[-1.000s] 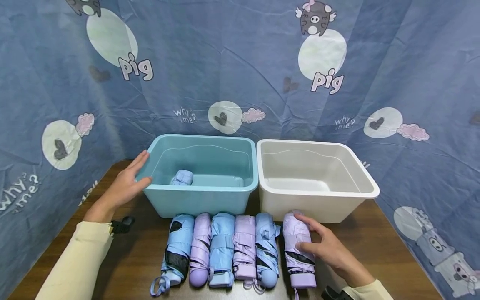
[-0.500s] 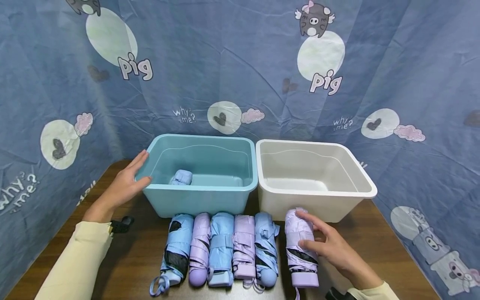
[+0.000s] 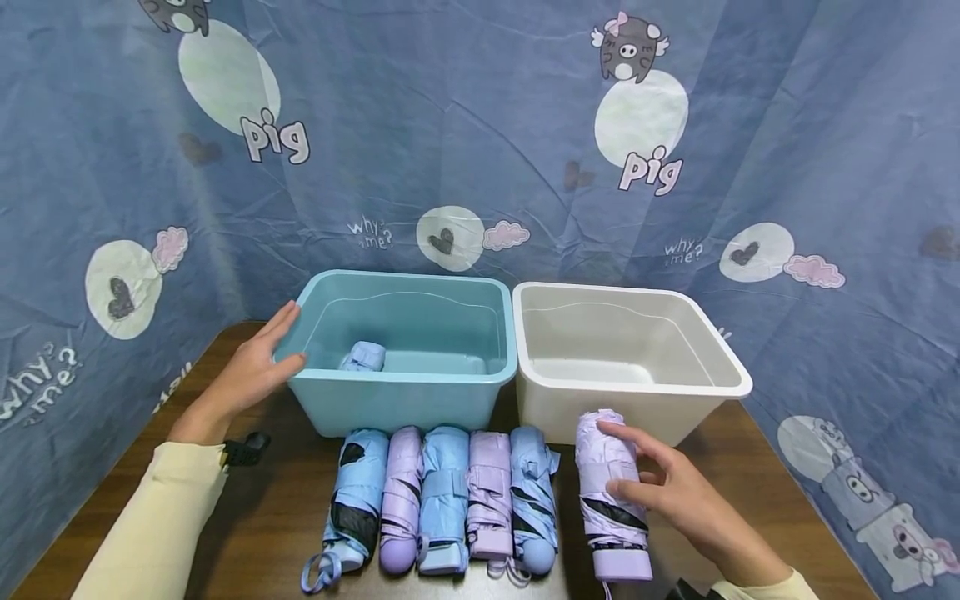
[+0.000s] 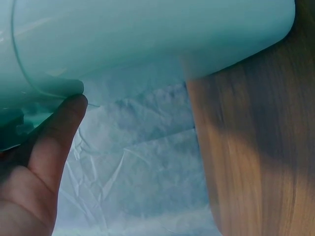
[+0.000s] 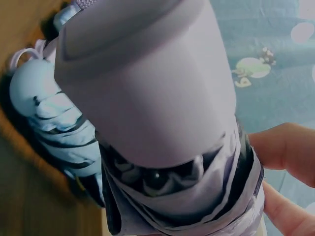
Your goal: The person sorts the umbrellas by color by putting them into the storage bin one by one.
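Note:
My right hand (image 3: 686, 496) grips a folded lilac umbrella (image 3: 609, 475) by its side, fingers and thumb at its right. Its flat handle end (image 5: 147, 88) fills the upper part of the right wrist view. The umbrella stands in front of the white bin (image 3: 637, 387), its far end overlapping the bin's front wall in view. My left hand (image 3: 243, 371) rests on the left rim of the teal bin (image 3: 397, 377), fingers fairly straight and thumb near the front corner; in the left wrist view one digit (image 4: 61, 135) touches the bin. A light blue bundle (image 3: 366, 356) lies inside the teal bin.
Several folded umbrellas lie side by side before the teal bin, alternating blue and lilac, with a blue umbrella (image 3: 534, 500) nearest the held one. Both bins stand close together on the wooden table (image 3: 247, 517). A printed blue cloth (image 3: 480, 133) hangs behind.
My right hand has drawn the lilac umbrella rightward, away from the row, and its far end sits slightly higher in view. The left hand has stayed on the teal bin.

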`<action>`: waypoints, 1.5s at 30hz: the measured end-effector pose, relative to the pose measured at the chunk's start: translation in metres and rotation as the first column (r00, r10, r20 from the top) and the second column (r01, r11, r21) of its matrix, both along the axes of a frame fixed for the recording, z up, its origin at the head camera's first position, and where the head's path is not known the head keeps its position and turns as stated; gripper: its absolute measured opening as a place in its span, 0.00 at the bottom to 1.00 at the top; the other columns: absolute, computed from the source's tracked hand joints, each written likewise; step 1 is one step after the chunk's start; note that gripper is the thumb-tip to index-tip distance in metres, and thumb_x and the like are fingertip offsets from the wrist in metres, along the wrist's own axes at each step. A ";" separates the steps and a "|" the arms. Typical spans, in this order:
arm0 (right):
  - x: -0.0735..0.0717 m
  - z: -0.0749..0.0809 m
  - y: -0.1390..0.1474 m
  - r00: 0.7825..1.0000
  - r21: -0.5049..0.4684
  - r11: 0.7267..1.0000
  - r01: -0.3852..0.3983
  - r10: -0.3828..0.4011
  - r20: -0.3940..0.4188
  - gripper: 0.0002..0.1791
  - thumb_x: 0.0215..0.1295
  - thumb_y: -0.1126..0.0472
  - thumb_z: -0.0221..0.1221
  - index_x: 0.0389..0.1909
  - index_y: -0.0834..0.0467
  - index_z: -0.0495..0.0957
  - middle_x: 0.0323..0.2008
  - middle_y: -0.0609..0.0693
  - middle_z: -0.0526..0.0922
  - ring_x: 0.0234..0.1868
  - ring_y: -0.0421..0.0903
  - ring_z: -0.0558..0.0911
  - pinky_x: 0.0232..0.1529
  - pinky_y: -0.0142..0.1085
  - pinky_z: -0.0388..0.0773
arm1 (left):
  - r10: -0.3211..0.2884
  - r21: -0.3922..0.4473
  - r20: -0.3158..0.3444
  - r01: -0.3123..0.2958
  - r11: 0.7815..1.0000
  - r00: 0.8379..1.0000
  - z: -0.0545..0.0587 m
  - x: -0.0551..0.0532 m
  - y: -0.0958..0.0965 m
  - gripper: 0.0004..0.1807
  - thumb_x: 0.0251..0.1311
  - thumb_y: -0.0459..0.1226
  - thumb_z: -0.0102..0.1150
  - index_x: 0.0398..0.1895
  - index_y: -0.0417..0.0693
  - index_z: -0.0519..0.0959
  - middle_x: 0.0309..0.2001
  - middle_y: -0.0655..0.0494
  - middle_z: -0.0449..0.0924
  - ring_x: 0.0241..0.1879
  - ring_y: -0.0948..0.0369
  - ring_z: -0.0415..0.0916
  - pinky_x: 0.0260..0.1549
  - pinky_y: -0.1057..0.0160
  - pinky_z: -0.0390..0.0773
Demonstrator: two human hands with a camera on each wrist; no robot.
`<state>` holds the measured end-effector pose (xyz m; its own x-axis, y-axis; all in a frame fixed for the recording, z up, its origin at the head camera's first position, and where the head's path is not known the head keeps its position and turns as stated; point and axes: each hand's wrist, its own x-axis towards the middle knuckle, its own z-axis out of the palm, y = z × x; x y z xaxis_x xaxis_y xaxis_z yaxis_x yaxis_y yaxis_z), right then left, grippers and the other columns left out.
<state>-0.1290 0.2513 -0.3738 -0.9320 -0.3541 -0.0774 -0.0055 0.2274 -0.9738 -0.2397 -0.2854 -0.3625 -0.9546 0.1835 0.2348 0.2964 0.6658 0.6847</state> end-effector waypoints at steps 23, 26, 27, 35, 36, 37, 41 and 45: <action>-0.005 0.043 0.003 0.996 -0.065 0.996 -0.055 0.050 -0.079 0.38 0.61 0.70 0.61 0.72 0.54 0.60 0.65 0.67 0.55 0.48 0.56 0.80 0.44 0.44 0.80 | 0.009 -0.181 -0.050 -0.018 0.983 0.999 0.013 -0.007 -0.004 0.44 0.62 0.44 0.57 0.74 0.33 0.48 0.73 0.34 0.45 0.68 0.31 0.49 0.55 0.28 0.56; -0.010 0.049 0.002 0.996 -0.058 0.997 -0.048 0.043 -0.082 0.38 0.61 0.69 0.61 0.72 0.53 0.61 0.66 0.66 0.55 0.48 0.55 0.80 0.44 0.44 0.80 | 0.026 -0.206 -0.060 -0.038 0.978 0.998 0.016 -0.008 -0.004 0.44 0.63 0.45 0.56 0.75 0.36 0.48 0.71 0.31 0.47 0.66 0.30 0.52 0.54 0.28 0.57; -0.012 0.051 0.002 0.996 -0.051 0.998 -0.043 0.039 -0.080 0.38 0.61 0.69 0.61 0.72 0.52 0.61 0.66 0.66 0.54 0.48 0.55 0.80 0.44 0.44 0.80 | 0.029 -0.212 -0.059 -0.041 0.976 0.998 0.017 -0.009 -0.004 0.44 0.64 0.46 0.56 0.76 0.37 0.47 0.71 0.30 0.47 0.65 0.30 0.52 0.54 0.27 0.57; -0.030 0.067 -0.004 0.998 -0.004 1.000 0.013 -0.014 -0.061 0.38 0.60 0.65 0.63 0.71 0.47 0.62 0.67 0.65 0.54 0.51 0.55 0.77 0.45 0.45 0.79 | 0.034 -0.274 0.054 -0.018 0.962 0.998 0.023 -0.018 0.001 0.48 0.67 0.56 0.49 0.77 0.41 0.40 0.74 0.31 0.35 0.68 0.29 0.43 0.56 0.26 0.50; -0.033 0.069 -0.005 0.998 -0.010 1.000 0.016 -0.017 -0.060 0.38 0.60 0.66 0.63 0.71 0.47 0.62 0.66 0.65 0.55 0.52 0.55 0.77 0.45 0.45 0.79 | 0.036 -0.275 0.072 -0.015 0.961 0.997 0.023 -0.018 0.002 0.48 0.67 0.57 0.48 0.77 0.40 0.39 0.74 0.32 0.34 0.68 0.29 0.42 0.56 0.26 0.50; -0.036 0.071 -0.006 0.998 -0.013 1.000 0.021 -0.021 -0.063 0.38 0.60 0.66 0.63 0.71 0.47 0.61 0.65 0.64 0.57 0.52 0.55 0.77 0.45 0.45 0.79 | 0.038 -0.273 0.088 -0.013 0.962 0.995 0.023 -0.019 0.002 0.49 0.67 0.58 0.48 0.77 0.41 0.38 0.75 0.33 0.32 0.69 0.29 0.41 0.57 0.26 0.49; -0.049 0.080 -0.010 0.997 -0.038 0.998 0.041 -0.043 -0.061 0.39 0.61 0.66 0.62 0.72 0.44 0.61 0.62 0.62 0.61 0.51 0.54 0.76 0.47 0.44 0.78 | 0.037 -0.254 0.130 -0.002 0.967 0.991 0.021 -0.019 0.003 0.49 0.67 0.59 0.45 0.77 0.41 0.36 0.76 0.37 0.27 0.70 0.30 0.37 0.58 0.26 0.47; -0.062 0.088 -0.012 0.996 -0.065 0.996 0.063 -0.067 -0.061 0.39 0.62 0.64 0.62 0.72 0.42 0.60 0.63 0.60 0.61 0.53 0.52 0.75 0.49 0.41 0.76 | 0.017 -0.241 0.127 0.014 0.970 0.992 0.019 -0.020 0.003 0.48 0.68 0.57 0.46 0.76 0.39 0.36 0.76 0.40 0.26 0.70 0.31 0.36 0.59 0.27 0.47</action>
